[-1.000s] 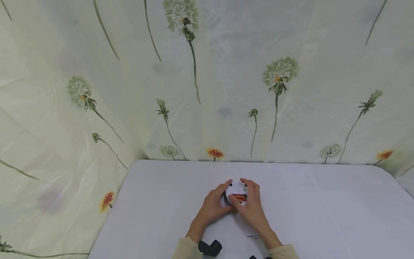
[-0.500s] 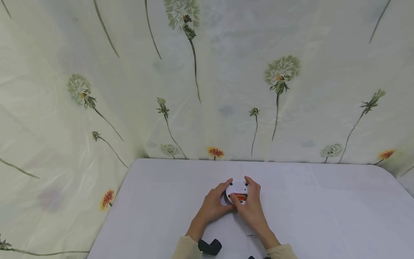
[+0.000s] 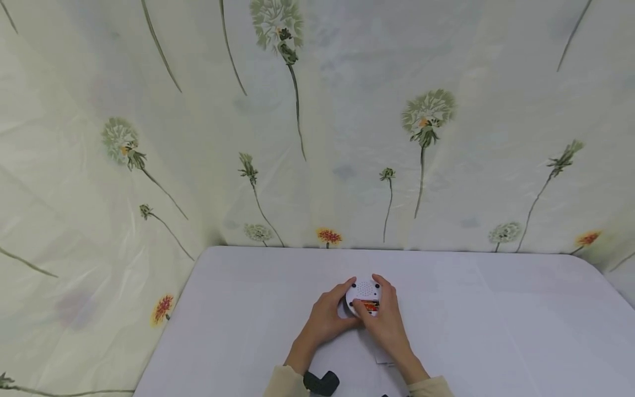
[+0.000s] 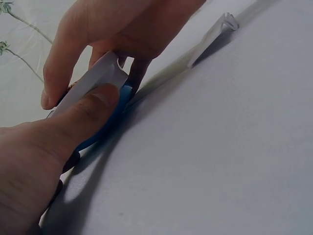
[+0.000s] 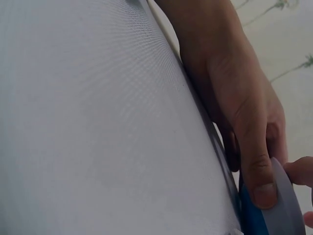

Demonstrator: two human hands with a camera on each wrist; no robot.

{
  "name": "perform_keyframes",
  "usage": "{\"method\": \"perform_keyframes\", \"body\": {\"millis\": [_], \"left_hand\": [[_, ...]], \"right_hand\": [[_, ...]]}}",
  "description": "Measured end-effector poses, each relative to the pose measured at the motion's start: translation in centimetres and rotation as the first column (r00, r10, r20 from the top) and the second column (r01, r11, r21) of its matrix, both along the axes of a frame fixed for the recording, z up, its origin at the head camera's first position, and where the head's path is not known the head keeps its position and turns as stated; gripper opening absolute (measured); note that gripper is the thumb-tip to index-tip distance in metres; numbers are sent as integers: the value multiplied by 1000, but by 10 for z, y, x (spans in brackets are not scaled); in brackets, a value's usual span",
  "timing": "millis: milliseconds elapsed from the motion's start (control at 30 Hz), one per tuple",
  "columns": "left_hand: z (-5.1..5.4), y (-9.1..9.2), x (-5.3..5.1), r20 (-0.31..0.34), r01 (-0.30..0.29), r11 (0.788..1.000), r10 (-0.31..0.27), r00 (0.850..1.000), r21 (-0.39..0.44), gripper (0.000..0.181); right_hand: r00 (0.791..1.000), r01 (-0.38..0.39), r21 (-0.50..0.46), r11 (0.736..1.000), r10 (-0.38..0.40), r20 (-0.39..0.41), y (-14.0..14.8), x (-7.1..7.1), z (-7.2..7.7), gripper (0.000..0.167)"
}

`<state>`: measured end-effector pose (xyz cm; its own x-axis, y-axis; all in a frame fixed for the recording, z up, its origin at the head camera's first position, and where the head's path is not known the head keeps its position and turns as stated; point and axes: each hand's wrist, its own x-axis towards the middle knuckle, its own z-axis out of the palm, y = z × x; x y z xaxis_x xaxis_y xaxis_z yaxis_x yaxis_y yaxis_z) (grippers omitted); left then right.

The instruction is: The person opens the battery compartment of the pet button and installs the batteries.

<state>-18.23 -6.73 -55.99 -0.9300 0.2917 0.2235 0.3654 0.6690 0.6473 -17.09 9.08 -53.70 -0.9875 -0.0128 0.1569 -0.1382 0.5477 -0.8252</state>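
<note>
A round white device (image 3: 364,289) with a dotted grille, dark round spots and a red-and-orange battery area faces up at the middle of the table. The left hand (image 3: 326,317) curls round its left side, thumb at the near edge. The right hand (image 3: 387,322) has its thumb on the face beside the batteries (image 3: 371,305) and its fingers at the right rim. In the left wrist view the device (image 4: 93,81) shows a white upper part and a blue underside, the left thumb pressed on its edge. The right wrist view shows the device's white side (image 5: 285,208) too.
A small white folded piece (image 3: 384,358) lies near the right forearm, seen also as a white piece (image 4: 213,40) in the left wrist view. A black angular object (image 3: 321,382) is by the left sleeve. Behind the white table (image 3: 248,286) hangs a flowered curtain (image 3: 347,110).
The right fingers have shifted slightly on the device's right rim, and the right thumb has moved a little, showing more of the batteries. The left hand keeps its hold.
</note>
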Motion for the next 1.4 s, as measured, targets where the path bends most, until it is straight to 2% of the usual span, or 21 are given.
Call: {"method": "perform_keyframes", "body": {"millis": [333, 700, 933, 1167, 1400], "left_hand": [[1, 6, -1, -20, -16, 999, 16, 1000, -35, 85], [3, 0, 2, -82, -36, 999, 34, 996, -20, 83], [3, -2, 0, -69, -31, 999, 32, 997, 7, 85], [3, 0, 1, -61, -22, 1000, 22, 998, 2, 85], [4, 6, 2, -94, 5, 1000, -4, 996, 14, 85]], "right_hand": [[1000, -10, 25, 1000, 10, -6, 5, 0, 2, 73], [995, -49, 52, 997, 54, -84, -1, 1, 3, 68], [992, -75, 35, 997, 78, -104, -3, -1, 4, 65], [994, -71, 44, 997, 74, -79, -1, 1, 5, 64], [997, -56, 49, 997, 59, -44, 4, 4, 5, 63]]}}
